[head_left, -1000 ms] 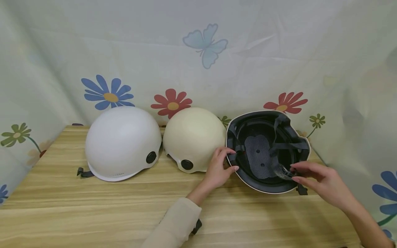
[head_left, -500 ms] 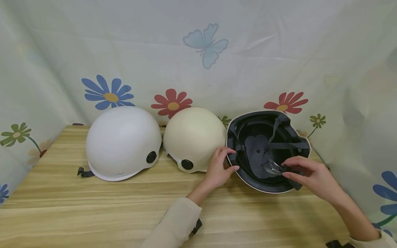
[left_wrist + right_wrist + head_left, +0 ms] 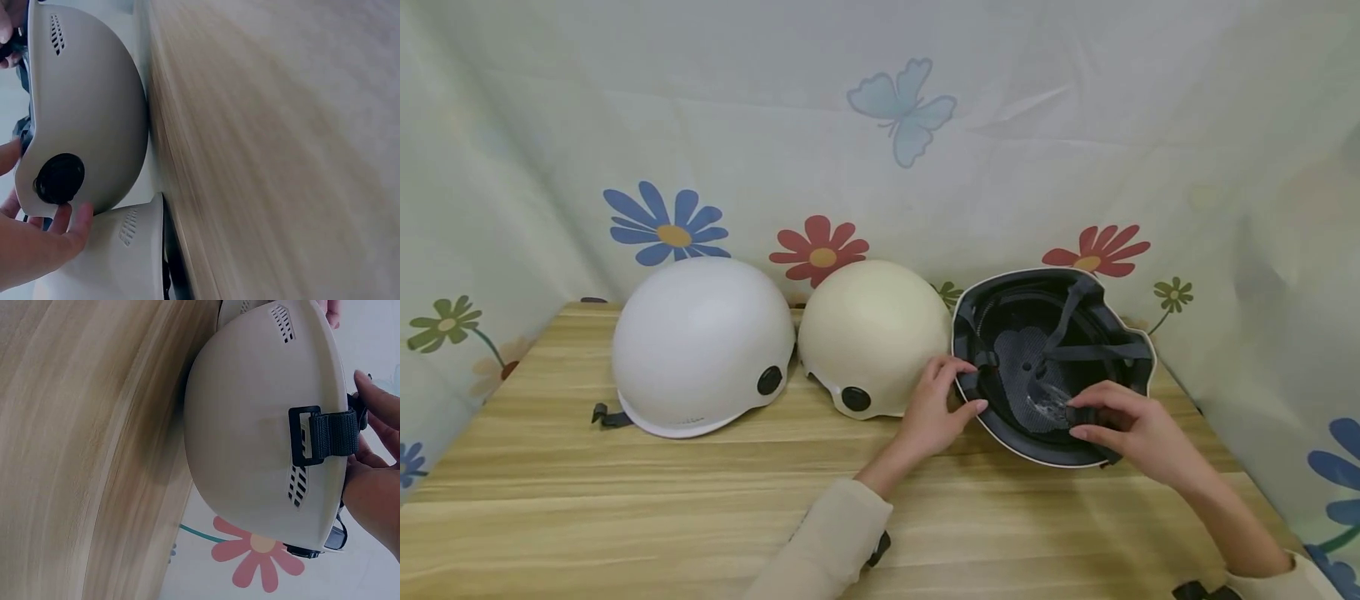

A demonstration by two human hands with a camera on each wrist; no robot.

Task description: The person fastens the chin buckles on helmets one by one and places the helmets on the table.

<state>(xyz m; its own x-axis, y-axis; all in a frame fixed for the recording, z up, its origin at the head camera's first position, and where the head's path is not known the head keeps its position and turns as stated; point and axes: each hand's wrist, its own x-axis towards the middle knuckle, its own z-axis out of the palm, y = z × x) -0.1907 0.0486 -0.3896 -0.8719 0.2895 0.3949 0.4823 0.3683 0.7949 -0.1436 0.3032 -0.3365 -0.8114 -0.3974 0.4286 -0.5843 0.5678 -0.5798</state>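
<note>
Flower-print cloth (image 3: 760, 142) backed the wooden bench (image 3: 625, 500), w/ an upturned helmet (image 3: 1037, 447) near its R end. L hand (image 3: 928, 408) gripped its edge; R hand (image 3: 1142, 429) pinched a dark strap piece (image 3: 1083, 417) in its fingers (image 3: 1107, 396), just shifted farther inside (clear plastic bit (image 3: 1049, 403) alongside), so strap work was prob. mid-way.

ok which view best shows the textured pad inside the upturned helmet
Head view: it looks into the helmet, where the pad shows, partly covered. Both wrist views show the helmet's outer shell, which hides the pad.
</note>
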